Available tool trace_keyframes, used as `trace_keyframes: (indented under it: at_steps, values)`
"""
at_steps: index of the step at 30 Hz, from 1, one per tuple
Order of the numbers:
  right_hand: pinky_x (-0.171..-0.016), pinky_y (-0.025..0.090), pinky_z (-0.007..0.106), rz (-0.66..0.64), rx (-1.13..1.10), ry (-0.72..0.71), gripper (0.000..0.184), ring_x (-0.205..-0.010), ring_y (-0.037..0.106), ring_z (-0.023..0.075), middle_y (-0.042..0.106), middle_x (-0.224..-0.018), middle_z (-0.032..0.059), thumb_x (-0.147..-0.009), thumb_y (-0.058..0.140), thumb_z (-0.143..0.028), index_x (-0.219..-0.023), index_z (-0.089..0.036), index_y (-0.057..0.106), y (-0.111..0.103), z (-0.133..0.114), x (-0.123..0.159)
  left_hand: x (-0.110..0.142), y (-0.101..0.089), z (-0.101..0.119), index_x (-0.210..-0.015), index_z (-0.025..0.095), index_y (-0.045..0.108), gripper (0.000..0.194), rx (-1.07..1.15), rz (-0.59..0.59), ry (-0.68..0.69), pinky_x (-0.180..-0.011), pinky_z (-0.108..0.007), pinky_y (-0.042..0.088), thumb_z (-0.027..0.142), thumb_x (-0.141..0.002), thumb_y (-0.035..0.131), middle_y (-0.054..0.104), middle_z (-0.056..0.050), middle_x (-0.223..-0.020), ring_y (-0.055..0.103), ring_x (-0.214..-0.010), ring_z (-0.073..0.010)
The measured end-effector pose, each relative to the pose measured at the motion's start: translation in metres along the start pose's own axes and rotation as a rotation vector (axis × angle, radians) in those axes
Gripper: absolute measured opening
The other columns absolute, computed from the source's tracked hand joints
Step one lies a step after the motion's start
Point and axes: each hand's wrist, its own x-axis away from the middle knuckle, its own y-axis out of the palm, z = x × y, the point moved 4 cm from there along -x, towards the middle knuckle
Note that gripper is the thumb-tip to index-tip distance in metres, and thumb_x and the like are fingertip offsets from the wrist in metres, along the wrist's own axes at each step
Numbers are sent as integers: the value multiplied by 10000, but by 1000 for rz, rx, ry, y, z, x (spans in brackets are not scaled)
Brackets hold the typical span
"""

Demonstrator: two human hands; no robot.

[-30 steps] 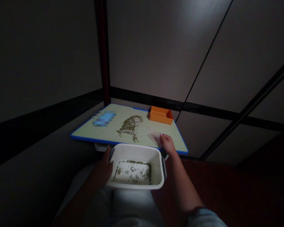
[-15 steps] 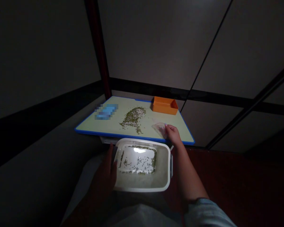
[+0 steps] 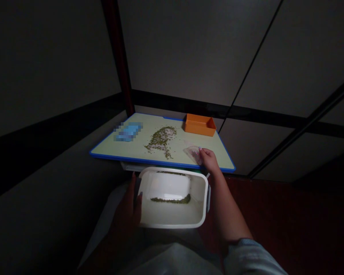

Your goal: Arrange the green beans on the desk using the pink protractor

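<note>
My left hand grips the left side of a white plastic tub held over my lap, tilted toward me. Small green beans lie in a line along the tub's near bottom edge. My right hand is closed on a small clear plastic piece at the near right edge of a pale green board with a blue rim. A pile of green beans lies spread in the middle of the board.
An orange box stands at the board's far right corner. A blue, blurred object lies on the board's left part. A dark red post rises behind the board. Dark walls surround the spot; a reddish-brown floor lies to the right.
The tub has been tipped toward me, and the scattered beans inside have slid into a line at the near bottom edge. My right hand has stayed on the clear piece.
</note>
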Motion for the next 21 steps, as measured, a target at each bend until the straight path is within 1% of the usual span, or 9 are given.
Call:
trace_keyframes:
  at_steps: [2, 5, 8, 11, 14, 17, 19, 21]
  values:
    - [-449, 235, 234, -8, 5, 2, 456, -457, 315, 86, 368, -470, -49, -725, 527, -593, -505, -210, 413, 0, 1, -1, 1, -1, -2, -1476, 204, 201, 665, -5, 12, -3, -1109, -433, 371, 457, -879, 349, 388, -109, -1510, 411, -1361, -228]
    - [-443, 229, 239, -20, -8, 10, 453, -452, 299, 87, 363, -471, -52, -718, 526, -600, -509, -216, 406, 1, 1, -2, 4, -2, -11, -1469, 216, 230, 664, -3, 66, -9, -1081, -428, 406, 465, -870, 374, 442, -109, -1475, 460, -1324, -230]
    - [-442, 233, 242, -19, -13, 3, 450, -451, 302, 92, 362, -461, -50, -721, 521, -598, -506, -222, 399, 3, -1, 0, 8, -2, -21, -1455, 198, 271, 668, 11, 128, 25, -1081, -409, 407, 468, -858, 400, 478, -116, -1446, 465, -1320, -224]
    - [-440, 229, 241, -6, -8, -6, 445, -452, 302, 94, 351, -456, -51, -725, 529, -583, -501, -224, 390, 3, -4, 1, 11, -1, -26, -1456, 205, 269, 664, 39, 138, 23, -1085, -407, 400, 462, -859, 405, 464, -110, -1456, 457, -1325, -222]
    - [-438, 224, 242, -19, -13, 4, 444, -449, 302, 93, 357, -460, -51, -726, 530, -583, -505, -221, 399, 3, -5, 2, 11, -3, -22, -1466, 238, 231, 670, 63, 125, -14, -1098, -414, 381, 462, -861, 408, 444, -85, -1474, 436, -1340, -220]
    - [-440, 222, 245, -22, -19, 15, 445, -448, 294, 92, 352, -458, -54, -718, 529, -593, -511, -223, 393, 4, -5, 2, 8, -9, -14, -1472, 274, 191, 682, 81, 105, -73, -1101, -427, 376, 475, -859, 410, 418, -60, -1494, 422, -1348, -225]
    - [-443, 220, 245, -14, -14, 15, 447, -451, 292, 91, 347, -459, -55, -712, 530, -597, -510, -223, 392, 4, -6, 2, 5, -14, -9, -1470, 294, 191, 677, 90, 76, -111, -1100, -431, 377, 475, -856, 412, 424, -44, -1491, 421, -1349, -224]
    - [-445, 219, 244, -13, -9, 14, 449, -455, 292, 91, 350, -463, -53, -714, 524, -599, -509, -220, 398, 4, -7, 3, 2, -18, -3, -1462, 296, 224, 662, 103, 46, -110, -1113, -422, 361, 460, -851, 421, 417, -31, -1495, 401, -1362, -214]
